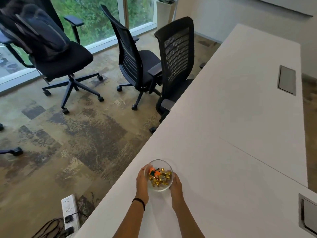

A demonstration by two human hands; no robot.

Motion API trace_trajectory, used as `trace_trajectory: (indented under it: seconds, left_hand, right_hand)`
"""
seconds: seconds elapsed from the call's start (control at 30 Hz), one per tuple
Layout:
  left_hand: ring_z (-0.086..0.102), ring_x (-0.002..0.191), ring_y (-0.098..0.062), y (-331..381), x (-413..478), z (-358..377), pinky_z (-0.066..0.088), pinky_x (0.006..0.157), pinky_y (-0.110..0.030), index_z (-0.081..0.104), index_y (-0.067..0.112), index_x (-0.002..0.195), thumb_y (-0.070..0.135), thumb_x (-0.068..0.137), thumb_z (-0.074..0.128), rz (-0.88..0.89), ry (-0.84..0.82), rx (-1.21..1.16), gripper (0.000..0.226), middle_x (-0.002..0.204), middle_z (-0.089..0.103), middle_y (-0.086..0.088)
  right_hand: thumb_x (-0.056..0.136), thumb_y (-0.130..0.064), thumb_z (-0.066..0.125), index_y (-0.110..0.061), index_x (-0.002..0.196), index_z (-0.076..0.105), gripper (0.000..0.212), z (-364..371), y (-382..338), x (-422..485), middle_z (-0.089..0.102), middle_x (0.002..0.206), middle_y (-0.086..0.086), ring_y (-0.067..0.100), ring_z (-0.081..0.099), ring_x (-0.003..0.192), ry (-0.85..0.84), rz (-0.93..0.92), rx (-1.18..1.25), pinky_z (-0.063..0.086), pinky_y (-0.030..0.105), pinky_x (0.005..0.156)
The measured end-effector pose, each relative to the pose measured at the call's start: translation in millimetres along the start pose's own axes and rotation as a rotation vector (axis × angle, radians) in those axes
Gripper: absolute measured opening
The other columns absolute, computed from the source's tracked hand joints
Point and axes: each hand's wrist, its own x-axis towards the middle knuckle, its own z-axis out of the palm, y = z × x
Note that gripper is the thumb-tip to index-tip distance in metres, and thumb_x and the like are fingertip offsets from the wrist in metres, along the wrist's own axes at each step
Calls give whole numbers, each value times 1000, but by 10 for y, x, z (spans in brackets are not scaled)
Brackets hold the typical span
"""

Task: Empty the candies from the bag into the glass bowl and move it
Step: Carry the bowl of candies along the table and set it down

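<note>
While each hand, left hand and right hand, cups the glass bowl, fingers hide behind candies

Clear, glossy glass bowl at 6 o'clock, shiny gold-foil candies inside. Smooth, matt white table. Black mesh-backed chair at 12 o'clock.

Two bare forearms, sleeveless, a thin black band around the left wrist.

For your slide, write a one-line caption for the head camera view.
Both hands, left and right, cup a glass bowl of wrapped candies near the white table's edge.
</note>
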Motion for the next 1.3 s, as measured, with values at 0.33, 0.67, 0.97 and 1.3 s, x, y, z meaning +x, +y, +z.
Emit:
trace_trajectory:
  seconds: [0.33, 0.67, 0.97, 1.3]
  left_hand:
    - [58, 102, -12, 253, -429, 429, 48, 77, -26, 60, 27, 105, 24, 99, 37, 63, -141, -210, 24, 112, 62, 4]
    - [56, 111, -22, 355, -1050, 1096, 51, 88, -37, 60, 27, 115, 41, 93, 46, 47, -332, -91, 30, 117, 62, -2]
    - [56, 106, -19, -110, -1897, 2013, 49, 92, -37, 58, 29, 110, 34, 97, 41, 26, -570, 34, 22, 109, 62, 5]
    - [57, 115, -30, -1007, -2648, 2706, 47, 99, -39, 65, 22, 107, 36, 96, 44, -73, -694, 244, 28, 118, 65, -14]
  right_hand:
    - [75, -55, 63, -12, 130, 50, 72, -195, -384, -149, 55, 130, 15, 30, 53, 119, -100, -161, 305, 41, 50, 106]
    - [100, -36, 25, -8, 136, 43, 48, -897, -731, -654, 51, 130, 16, 34, 47, 124, 18, -242, 516, 36, 51, 110]
    - [98, -46, 15, -17, 137, 42, 56, -2172, -619, -1097, 50, 134, 8, 28, 45, 128, 233, -311, 602, 33, 46, 114]
    - [98, -46, 21, -14, 133, 46, 53, -3495, -77, -1346, 49, 138, 19, 32, 49, 121, 413, -262, 619, 41, 46, 103]
